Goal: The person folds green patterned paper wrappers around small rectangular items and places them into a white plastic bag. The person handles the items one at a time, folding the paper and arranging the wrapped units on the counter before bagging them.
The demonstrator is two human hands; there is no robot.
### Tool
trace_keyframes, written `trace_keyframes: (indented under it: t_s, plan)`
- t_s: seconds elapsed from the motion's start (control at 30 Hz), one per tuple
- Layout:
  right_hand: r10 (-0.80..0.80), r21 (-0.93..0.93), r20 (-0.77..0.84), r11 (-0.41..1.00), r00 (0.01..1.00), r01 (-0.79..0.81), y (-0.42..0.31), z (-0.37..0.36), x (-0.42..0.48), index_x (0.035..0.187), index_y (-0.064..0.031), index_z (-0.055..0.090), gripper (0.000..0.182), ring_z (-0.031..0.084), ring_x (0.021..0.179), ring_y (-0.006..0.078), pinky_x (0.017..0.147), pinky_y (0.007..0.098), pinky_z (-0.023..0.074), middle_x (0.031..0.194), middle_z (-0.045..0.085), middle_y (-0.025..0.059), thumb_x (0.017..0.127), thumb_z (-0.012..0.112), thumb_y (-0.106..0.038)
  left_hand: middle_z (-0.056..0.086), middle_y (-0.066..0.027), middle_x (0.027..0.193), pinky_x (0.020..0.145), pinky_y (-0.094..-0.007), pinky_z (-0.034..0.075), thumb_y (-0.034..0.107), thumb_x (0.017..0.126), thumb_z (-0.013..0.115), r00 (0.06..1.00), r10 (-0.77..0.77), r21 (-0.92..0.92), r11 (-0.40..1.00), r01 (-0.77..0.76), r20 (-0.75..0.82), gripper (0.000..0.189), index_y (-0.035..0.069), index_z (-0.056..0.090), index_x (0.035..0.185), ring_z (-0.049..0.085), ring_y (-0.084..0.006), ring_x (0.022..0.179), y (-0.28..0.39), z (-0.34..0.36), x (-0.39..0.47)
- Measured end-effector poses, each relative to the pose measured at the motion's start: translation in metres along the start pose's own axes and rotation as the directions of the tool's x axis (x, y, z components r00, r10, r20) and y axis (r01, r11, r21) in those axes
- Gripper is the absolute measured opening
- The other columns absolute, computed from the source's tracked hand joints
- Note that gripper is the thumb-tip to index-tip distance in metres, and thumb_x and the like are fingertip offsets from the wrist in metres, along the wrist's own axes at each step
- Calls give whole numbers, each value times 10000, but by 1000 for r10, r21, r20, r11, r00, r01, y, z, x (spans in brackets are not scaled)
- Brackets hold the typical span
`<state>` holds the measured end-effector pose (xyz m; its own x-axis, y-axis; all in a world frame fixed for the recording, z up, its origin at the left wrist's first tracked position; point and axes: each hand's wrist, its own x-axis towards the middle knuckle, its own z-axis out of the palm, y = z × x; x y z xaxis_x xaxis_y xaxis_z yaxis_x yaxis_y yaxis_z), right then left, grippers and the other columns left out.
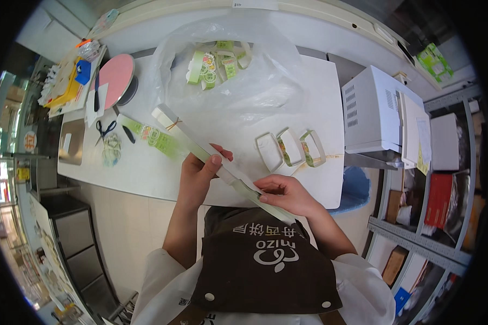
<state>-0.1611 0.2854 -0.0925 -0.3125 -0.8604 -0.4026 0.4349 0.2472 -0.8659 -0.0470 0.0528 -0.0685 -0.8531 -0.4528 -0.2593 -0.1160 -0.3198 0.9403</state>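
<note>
A bundle of long white and green paper strips point(195, 151) slants across the front of the table, with a thin band around its far end. My left hand point(201, 168) grips the bundle near its middle, thumb on top. Farther down, my right hand point(282, 193) pinches green strips at the near end between thumb and fingers. Several paper bands bent into loops point(290, 148) stand beyond my right hand. A flat stack of green printed strips point(148, 134) lies left of the bundle. More printed bands point(205, 71) sit inside a large clear plastic bag point(244, 101) at the back.
Dark-handled scissors point(106, 129), a small dark blade-shaped object point(128, 134) and a crumpled clear wrapper point(112, 149) lie at the left. Behind them stand a pink round turntable point(116, 79) and a knife point(96, 95). A white appliance point(376, 109) stands right of the table, beside metal shelving point(418, 231).
</note>
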Motion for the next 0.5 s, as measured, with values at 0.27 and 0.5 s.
trace_keyframes:
  t_s: [0.27, 0.5]
  plan:
    - [42, -312, 101, 950, 994, -9, -43, -28, -25, 1292, -21, 655, 416, 709, 1024, 197, 919, 319, 551, 1138, 736, 136, 924, 759, -186, 714, -135, 1068, 733, -312, 570, 320, 1008, 654, 992, 66, -26, 997, -69, -105, 336, 32, 610, 1176, 682, -190, 967, 11, 37, -26]
    - [-65, -424, 141, 898, 988, 120, -49, -10, -16, 1300, -47, 659, 457, 717, 1042, 235, 911, 341, 564, 1165, 731, 137, 899, 789, -224, 719, -134, 1062, 738, -313, 578, 320, 1010, 658, 992, 96, -7, 995, -97, -86, 337, 34, 614, 1185, 684, -181, 944, 22, 19, -25]
